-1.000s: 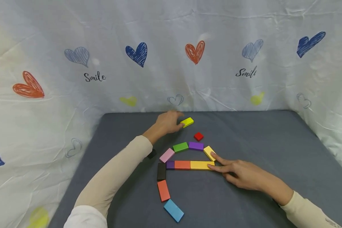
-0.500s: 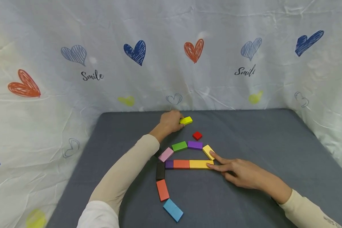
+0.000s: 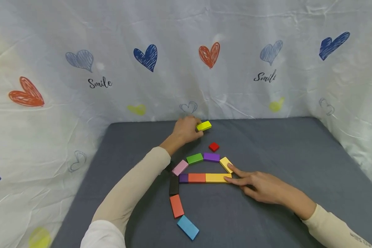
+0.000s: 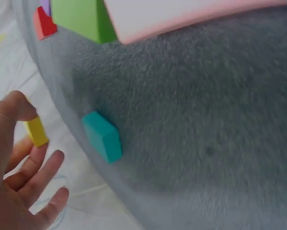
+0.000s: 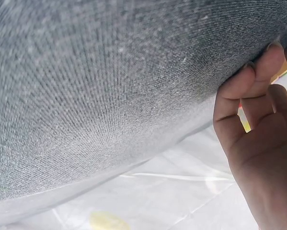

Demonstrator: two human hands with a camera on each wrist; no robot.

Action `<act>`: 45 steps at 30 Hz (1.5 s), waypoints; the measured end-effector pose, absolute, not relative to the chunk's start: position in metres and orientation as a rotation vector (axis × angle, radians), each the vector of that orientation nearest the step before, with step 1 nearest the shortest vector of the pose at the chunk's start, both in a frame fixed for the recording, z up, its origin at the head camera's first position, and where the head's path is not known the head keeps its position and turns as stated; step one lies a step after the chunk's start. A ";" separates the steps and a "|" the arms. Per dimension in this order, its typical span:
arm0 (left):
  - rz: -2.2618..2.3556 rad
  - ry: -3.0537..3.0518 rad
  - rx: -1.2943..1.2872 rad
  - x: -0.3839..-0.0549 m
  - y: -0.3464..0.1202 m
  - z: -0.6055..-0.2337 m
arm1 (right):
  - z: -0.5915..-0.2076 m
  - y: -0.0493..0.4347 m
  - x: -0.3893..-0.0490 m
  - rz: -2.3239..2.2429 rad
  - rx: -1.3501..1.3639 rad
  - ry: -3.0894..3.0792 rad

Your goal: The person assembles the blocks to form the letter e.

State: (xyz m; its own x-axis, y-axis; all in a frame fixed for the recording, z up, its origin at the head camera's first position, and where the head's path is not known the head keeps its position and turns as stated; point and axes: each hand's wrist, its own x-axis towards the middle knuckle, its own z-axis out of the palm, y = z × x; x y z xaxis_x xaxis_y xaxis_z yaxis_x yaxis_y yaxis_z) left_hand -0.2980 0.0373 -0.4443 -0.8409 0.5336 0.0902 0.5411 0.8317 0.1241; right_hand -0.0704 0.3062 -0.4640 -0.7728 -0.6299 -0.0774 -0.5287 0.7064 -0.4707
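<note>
My left hand pinches a bright yellow block between thumb and fingers near the table's back edge. In the left wrist view that yellow block shows between thumb and fingertips, the other fingers spread. My right hand lies low at the right, two extended fingers touching a pale yellow slanted block and the long yellow block. Left of the long block, an orange block and a purple block continue the row. The right wrist view shows mostly cloth and my right hand.
A violet block, green block and pink block arch above the row. Below its left end curve a black block, an orange-red block and a blue block. A red block and teal block lie apart.
My left fingers have closed on the bright yellow block, which has shifted slightly toward the back. My right hand keeps its place on the yellow blocks.
</note>
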 end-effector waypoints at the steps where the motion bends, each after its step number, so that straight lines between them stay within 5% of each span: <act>1: -0.248 -2.941 -0.876 -0.296 0.036 -0.442 | -0.464 0.306 -0.071 -0.630 -0.917 2.680; 23: -0.664 -2.591 -1.281 -0.192 -0.024 -0.421 | -0.464 0.309 -0.070 -0.638 -0.943 2.665; 45: -0.701 -2.595 -1.596 -0.092 -0.027 -0.435 | -0.463 0.307 -0.071 -0.651 -0.933 2.671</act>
